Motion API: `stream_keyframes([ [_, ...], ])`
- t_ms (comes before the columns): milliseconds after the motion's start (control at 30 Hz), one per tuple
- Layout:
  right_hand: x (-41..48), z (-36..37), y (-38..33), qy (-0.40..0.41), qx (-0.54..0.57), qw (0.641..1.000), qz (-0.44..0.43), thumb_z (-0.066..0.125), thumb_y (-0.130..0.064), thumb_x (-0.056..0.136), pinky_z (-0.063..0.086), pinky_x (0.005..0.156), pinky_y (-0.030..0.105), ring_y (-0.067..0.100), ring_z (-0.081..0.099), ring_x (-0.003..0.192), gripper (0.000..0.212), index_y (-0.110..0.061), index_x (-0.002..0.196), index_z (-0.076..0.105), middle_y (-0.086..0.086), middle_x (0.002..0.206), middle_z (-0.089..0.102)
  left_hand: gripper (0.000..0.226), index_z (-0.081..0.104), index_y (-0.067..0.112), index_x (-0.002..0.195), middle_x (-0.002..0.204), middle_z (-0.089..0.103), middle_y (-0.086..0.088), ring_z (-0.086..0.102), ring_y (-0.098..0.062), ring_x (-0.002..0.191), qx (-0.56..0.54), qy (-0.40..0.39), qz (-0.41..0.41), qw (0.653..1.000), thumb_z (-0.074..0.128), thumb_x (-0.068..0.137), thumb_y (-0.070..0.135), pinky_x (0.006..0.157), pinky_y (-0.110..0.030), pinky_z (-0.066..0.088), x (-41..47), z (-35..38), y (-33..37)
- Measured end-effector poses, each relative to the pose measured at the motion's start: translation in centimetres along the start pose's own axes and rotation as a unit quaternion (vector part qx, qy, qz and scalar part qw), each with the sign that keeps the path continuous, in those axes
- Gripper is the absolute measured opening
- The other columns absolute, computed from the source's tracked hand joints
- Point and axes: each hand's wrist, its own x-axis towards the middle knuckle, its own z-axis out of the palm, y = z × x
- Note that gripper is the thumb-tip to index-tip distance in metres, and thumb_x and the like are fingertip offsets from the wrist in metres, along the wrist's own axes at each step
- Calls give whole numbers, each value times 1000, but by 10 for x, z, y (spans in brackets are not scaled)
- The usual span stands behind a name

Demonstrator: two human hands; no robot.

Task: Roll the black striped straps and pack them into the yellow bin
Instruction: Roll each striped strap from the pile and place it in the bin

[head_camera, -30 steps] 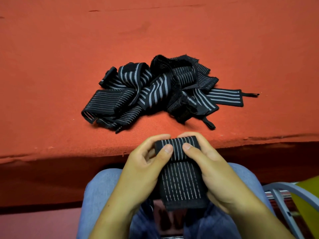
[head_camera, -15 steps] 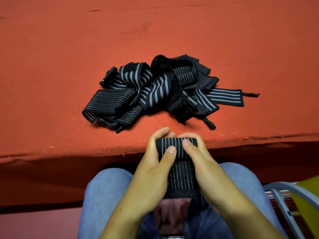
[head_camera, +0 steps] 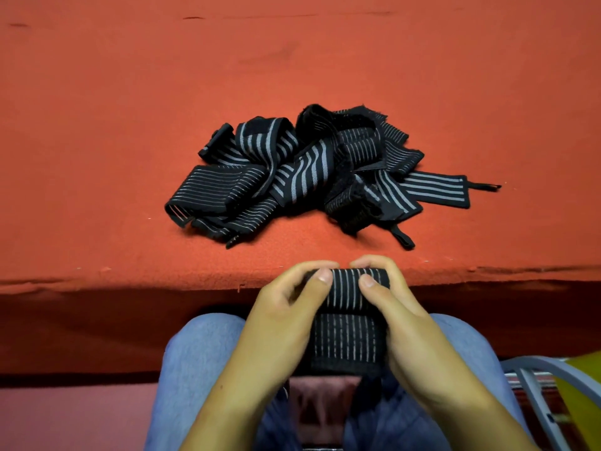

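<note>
A black strap with thin grey stripes (head_camera: 347,320) is held over my lap, just in front of the table edge. Its top end is curled into a roll and its loose tail hangs down between my knees. My left hand (head_camera: 286,307) grips the roll's left side, thumb on top. My right hand (head_camera: 400,307) grips the right side the same way. A tangled pile of black striped straps (head_camera: 305,174) lies on the red table beyond my hands. A corner of the yellow bin (head_camera: 582,392) shows at the lower right edge.
The red cloth-covered table (head_camera: 130,125) fills the upper view, its front edge (head_camera: 130,281) just beyond my hands. A grey metal chair frame (head_camera: 533,379) stands at the lower right beside the yellow bin. My knees in blue jeans (head_camera: 201,353) are below.
The roll at the strap's top has grown as both hands turned it, and my fingers have curled further over it. The hanging tail has shortened. The pile has not moved.
</note>
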Motion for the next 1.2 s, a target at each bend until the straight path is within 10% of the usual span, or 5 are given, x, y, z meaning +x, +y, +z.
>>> stream_keyframes([
  [300,-2,3,-7,-26,92,993,71,58,-38,96,57,71,35,19,67,83,20,-22,101,67,9,92,69,37,75,21,112,105,78,5,70,-2,94,1,-15,23,1000,59,95,-8,80,-15,52,-6,-6,3],
  [467,-2,0,-11,-16,60,996,58,48,-18,103,51,66,36,21,61,77,16,-22,101,64,9,86,63,33,67,26,123,79,71,17,61,5,68,-49,-48,-37,997,64,91,29,66,-12,47,-7,-6,6],
  [700,-1,-2,-17,-7,68,997,45,45,-11,102,49,64,35,26,58,79,23,-24,101,64,12,89,63,46,57,31,138,118,71,20,66,7,103,-34,-86,17,996,72,94,34,85,-14,51,-15,-14,5],
  [867,-1,-9,-24,-22,116,989,83,42,-12,104,57,52,37,30,66,74,22,-15,111,63,15,90,68,56,61,48,122,163,22,29,25,-2,152,253,-159,163,940,80,74,25,117,-19,25,-21,-29,6],
  [1200,-4,-6,-26,-82,150,982,84,44,-10,99,55,57,42,29,52,55,29,-15,110,70,23,87,66,13,78,31,90,137,62,19,60,-9,128,193,-23,221,956,83,78,29,103,-17,42,-11,-16,9],
])
